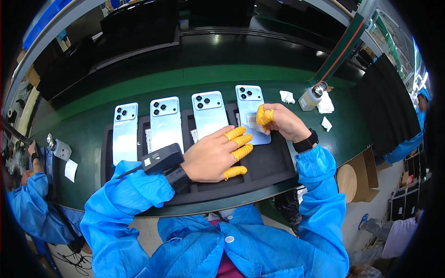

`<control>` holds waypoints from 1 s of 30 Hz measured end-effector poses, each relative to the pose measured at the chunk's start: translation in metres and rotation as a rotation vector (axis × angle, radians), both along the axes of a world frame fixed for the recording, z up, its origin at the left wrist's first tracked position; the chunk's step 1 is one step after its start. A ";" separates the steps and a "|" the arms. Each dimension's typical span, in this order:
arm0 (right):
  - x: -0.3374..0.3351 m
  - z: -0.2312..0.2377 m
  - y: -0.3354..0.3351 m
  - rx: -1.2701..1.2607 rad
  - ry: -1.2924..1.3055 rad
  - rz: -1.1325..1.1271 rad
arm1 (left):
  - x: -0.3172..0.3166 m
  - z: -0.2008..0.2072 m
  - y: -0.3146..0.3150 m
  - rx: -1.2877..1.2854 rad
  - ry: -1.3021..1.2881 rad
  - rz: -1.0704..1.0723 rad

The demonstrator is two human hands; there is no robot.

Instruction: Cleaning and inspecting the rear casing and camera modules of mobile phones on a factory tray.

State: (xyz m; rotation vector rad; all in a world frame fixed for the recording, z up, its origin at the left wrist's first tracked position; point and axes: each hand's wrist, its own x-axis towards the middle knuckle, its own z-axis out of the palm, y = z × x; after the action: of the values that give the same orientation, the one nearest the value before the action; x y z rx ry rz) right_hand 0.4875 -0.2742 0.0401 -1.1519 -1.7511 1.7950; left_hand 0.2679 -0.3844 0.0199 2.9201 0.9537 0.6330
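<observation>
Four light-blue smartphones lie back up in a row in a black foam tray (273,167), their camera bumps at the far end. My right hand (286,124), with yellow finger cots, pinches the edge of a small clear film with a white label (251,121) over the back of the rightmost phone (259,138). My left hand (211,157) stretches flat across the tray, its cotted fingers spread beside that phone's left edge. It partly covers the third phone (209,118). The second phone (165,124) and the leftmost phone (125,139) lie beyond my left forearm.
A pump bottle (311,98) and crumpled white wipes (287,96) stand right of the tray on the green bench. Another pump bottle (60,149) is at the left, near a co-worker's blue sleeve (30,197). A slanted post (340,48) rises at the back right.
</observation>
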 end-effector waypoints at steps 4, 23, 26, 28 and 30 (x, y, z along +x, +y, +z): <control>-0.003 0.000 -0.001 0.095 -0.115 0.028 | 0.007 -0.021 0.004 -0.044 0.075 0.045; -0.092 0.007 -0.061 1.153 -0.412 0.527 | -0.026 0.009 -0.090 -0.272 -0.027 -0.150; -0.097 0.001 -0.074 1.172 -0.456 0.538 | -0.046 0.011 -0.099 -0.285 -0.008 -0.107; -0.103 -0.006 -0.077 1.241 -0.468 0.498 | -0.053 0.011 -0.099 -0.282 -0.007 -0.068; -0.102 -0.010 -0.067 1.202 -0.412 0.505 | -0.056 0.013 -0.093 -0.256 -0.006 0.009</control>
State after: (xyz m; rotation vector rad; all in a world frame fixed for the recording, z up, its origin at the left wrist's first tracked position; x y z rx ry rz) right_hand 0.3851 -0.3414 0.0296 -0.5550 -2.8531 0.3404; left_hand 0.2120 -0.4778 0.0333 2.6892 0.9686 0.4801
